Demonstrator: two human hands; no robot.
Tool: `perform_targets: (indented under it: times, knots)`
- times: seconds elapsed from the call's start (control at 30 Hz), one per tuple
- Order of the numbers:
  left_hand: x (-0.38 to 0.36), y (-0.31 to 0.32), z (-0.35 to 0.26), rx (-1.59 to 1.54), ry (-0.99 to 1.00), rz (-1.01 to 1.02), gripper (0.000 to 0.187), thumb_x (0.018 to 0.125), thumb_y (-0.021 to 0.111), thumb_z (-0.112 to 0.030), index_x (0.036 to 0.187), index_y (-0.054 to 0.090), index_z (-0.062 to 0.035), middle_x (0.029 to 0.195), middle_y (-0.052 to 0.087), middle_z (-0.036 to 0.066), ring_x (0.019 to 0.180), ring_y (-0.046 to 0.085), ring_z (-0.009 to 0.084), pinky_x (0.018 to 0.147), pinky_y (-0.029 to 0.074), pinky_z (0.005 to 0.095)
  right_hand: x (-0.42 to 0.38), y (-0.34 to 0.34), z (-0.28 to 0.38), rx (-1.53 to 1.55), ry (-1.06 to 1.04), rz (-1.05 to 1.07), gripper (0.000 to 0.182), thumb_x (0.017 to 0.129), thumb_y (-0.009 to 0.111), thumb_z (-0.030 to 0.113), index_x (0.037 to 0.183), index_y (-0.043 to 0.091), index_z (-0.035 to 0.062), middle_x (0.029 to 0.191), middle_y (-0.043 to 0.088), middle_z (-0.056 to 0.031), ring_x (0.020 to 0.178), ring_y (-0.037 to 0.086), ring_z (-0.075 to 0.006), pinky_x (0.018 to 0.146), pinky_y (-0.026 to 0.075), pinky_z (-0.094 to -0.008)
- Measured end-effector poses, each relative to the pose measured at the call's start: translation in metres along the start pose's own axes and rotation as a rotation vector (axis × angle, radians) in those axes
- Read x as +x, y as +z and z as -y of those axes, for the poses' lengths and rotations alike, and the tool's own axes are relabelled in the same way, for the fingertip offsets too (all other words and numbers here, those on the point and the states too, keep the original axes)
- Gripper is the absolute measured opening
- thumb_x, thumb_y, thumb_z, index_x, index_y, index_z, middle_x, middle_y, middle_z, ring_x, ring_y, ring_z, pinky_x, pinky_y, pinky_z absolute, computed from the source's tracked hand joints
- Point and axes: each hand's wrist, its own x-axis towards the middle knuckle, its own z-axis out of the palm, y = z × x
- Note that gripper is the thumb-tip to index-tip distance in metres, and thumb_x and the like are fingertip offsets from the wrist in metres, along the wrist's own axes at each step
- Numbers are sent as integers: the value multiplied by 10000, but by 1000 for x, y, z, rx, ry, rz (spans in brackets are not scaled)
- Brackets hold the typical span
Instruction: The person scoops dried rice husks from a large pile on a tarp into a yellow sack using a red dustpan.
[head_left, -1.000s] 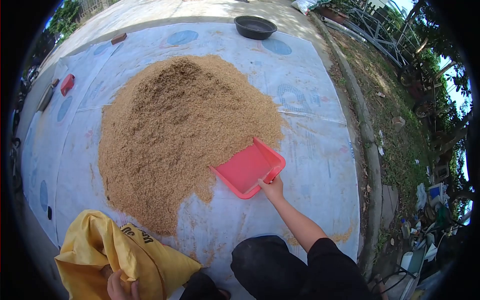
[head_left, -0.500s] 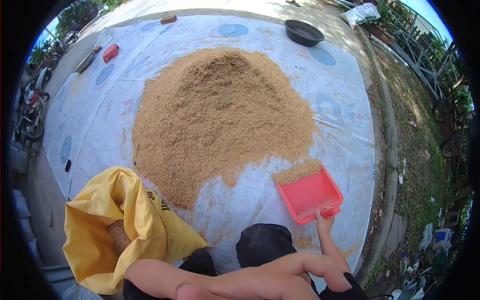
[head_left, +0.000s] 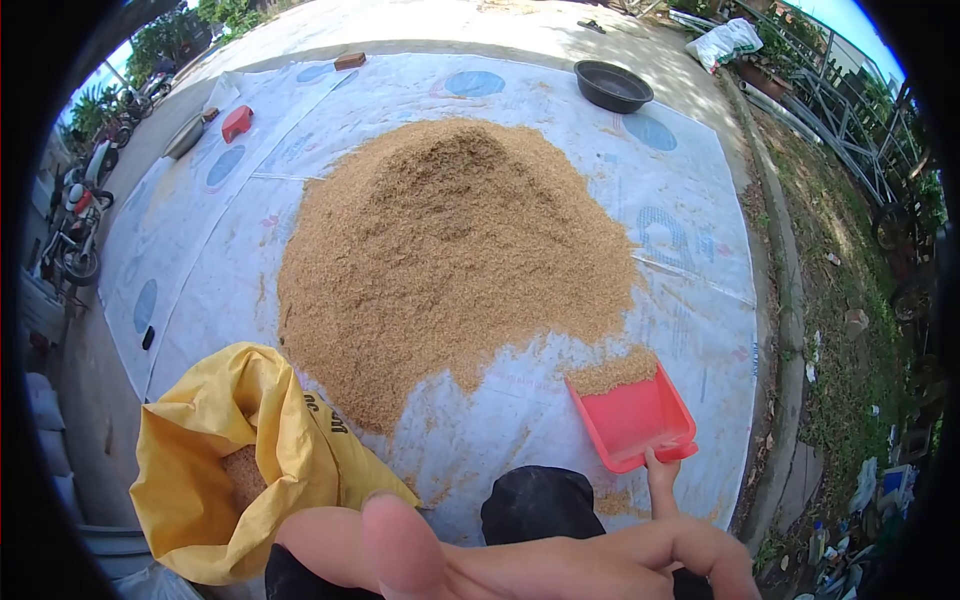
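Note:
My right hand (head_left: pixel 662 468) is closed on the handle of a red dustpan (head_left: pixel 632 425), which rests low over the white sheet at the lower right. Tan, husk-like grain (head_left: pixel 615 373) lies along the dustpan's front lip. My left hand (head_left: pixel 540 565) stretches across the bottom, very near the camera, thumb raised and fingers apart, with nothing visible in it. Close by on the left stands an open yellow sack (head_left: pixel 325 440) with some grain inside. Ahead spreads a large pile of the same grain (head_left: pixel 450 250), its near edge uneven.
The pile lies on a white printed sheet (head_left: pixel 690 330). At the back are a black basin (head_left: pixel 612 88), a brick (head_left: pixel 350 61) and a red stool-like object (head_left: pixel 237 123). Motorbikes (head_left: pixel 80 240) line the left; a curb (head_left: pixel 785 300) and grass border the right.
The view has tilted slightly, shifting the scene down and right. My left thumb has risen into view. My right hand still grips the dustpan, which has grain at its lip as before.

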Motion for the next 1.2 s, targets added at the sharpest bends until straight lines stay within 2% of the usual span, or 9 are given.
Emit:
perform_targets:
  times: [0.17,0.43,0.57,0.63,0.87,0.93,1.0,1.07,1.2]
  knots:
    - [-6,-14,-6,118,-128,70,1130,603,-51,-895,871,614,-22,1121,441,186,1038,364,233,897,218,319,7,-1,-10,-44,-6,-12,380,677,731,57,967,488,24,914,549,-70,846,550,-163,775,460,-311]
    - [-6,-25,8,24,-53,64,1112,625,-40,-880,838,618,-9,981,449,123,775,368,187,822,281,290,22,5,-15,50,126,33,392,680,734,55,977,480,36,913,534,-62,845,536,-152,763,463,-308]
    - [-15,-33,21,30,72,-41,1101,634,-39,-872,815,615,-5,899,428,90,743,361,174,783,299,270,51,41,-8,76,49,79,375,692,719,53,979,478,33,892,536,-59,797,548,-148,685,481,-289]
    - [-13,-38,8,44,-86,13,1109,631,-37,-873,817,619,1,855,419,72,730,352,160,737,313,255,73,65,-2,37,-13,98,331,717,691,51,965,472,40,844,555,-68,693,578,-157,554,503,-279]
    - [-11,-35,22,-14,-28,-92,1087,636,-29,-874,806,605,-8,820,413,52,719,351,156,703,308,240,137,157,35,10,-14,196,359,690,692,87,998,522,13,865,611,-72,763,602,-169,655,496,-303]
    - [-11,-35,19,-7,-96,-115,1086,635,-28,-874,820,601,-8,825,410,53,714,351,158,711,308,251,142,171,33,-108,-128,167,312,716,672,47,978,506,14,817,600,-66,611,582,-144,510,479,-265]
    - [-18,-53,32,24,-39,-43,1099,633,-30,-874,825,614,-5,829,407,53,721,355,160,722,310,259,133,164,30,-71,-140,152,319,709,680,52,971,502,12,810,596,-65,615,576,-138,512,477,-263]
    - [-16,-55,31,58,24,37,1112,631,-31,-874,830,627,-1,833,405,53,728,360,163,732,313,268,113,143,40,34,0,210,369,681,714,132,973,518,19,909,602,-85,834,597,-189,746,483,-321]
    - [-8,-42,13,26,-71,-130,1124,611,-47,-881,817,628,-7,833,405,56,743,374,175,752,313,292,83,108,32,-85,-66,171,395,685,715,125,1008,516,14,933,597,-90,855,593,-189,767,475,-316]
